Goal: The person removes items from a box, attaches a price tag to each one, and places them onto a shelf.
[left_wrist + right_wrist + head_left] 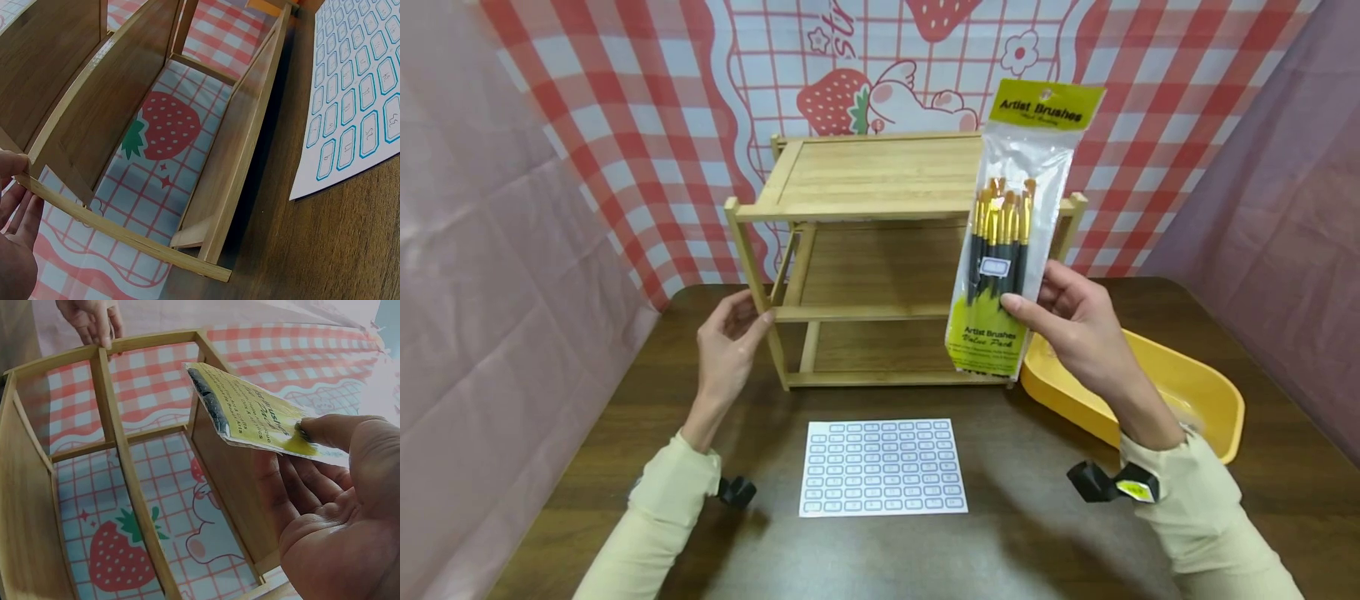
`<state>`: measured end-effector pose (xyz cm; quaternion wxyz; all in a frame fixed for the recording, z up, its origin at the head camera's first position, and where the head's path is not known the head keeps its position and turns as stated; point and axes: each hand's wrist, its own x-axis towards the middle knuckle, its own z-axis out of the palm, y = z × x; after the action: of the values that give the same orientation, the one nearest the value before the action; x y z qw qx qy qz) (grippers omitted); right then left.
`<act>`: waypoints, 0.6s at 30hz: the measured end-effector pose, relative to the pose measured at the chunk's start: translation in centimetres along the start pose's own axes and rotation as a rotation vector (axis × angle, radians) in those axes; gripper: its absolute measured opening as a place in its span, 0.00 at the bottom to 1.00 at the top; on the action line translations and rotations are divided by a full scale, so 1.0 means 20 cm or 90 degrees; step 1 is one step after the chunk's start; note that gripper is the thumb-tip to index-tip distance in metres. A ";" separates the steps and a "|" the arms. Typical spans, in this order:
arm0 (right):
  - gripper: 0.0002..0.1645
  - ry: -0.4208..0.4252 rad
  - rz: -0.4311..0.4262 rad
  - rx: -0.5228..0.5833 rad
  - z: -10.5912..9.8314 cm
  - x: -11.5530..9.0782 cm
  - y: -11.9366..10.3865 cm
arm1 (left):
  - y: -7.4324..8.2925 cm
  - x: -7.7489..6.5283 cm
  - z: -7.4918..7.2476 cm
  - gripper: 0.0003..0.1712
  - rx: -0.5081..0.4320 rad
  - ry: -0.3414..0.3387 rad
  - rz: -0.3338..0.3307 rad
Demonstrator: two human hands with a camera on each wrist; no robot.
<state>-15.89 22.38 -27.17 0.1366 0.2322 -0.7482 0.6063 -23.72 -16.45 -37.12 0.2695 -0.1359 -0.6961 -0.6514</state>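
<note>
A clear packet of artist brushes (996, 242) with a yellow-green header is held up in my right hand (1078, 325), the thumb on its front and the fingers behind. A small white label with a blue border sits on the packet. Behind it stands a wooden three-tier shelf (880, 183). My left hand (730, 342) grips the shelf's front left post at the middle tier, thumb in front, as the left wrist view shows too. In the right wrist view the packet (250, 415) is tilted, its bottom end toward the shelf.
A white sheet of numbered, blue-bordered labels (883, 467) lies on the brown table (895, 558) in front of the shelf. At the right, behind my right forearm, sits a yellow tray (1206, 383). A red checked strawberry cloth (647, 108) hangs behind the shelf.
</note>
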 end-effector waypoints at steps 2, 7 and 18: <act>0.25 -0.005 0.003 -0.005 0.01 0.02 -0.01 | 0.00 0.00 0.00 0.20 0.000 0.000 0.001; 0.24 -0.016 -0.005 -0.011 0.02 0.06 -0.04 | 0.00 0.00 0.00 0.20 -0.002 -0.001 -0.004; 0.22 -0.037 -0.026 0.002 0.03 0.16 -0.09 | -0.01 0.00 0.00 0.20 0.000 -0.006 0.008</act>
<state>-17.64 20.82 -24.14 0.1268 0.2650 -0.7460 0.5977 -23.80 -16.49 -37.32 0.2703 -0.1434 -0.6965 -0.6490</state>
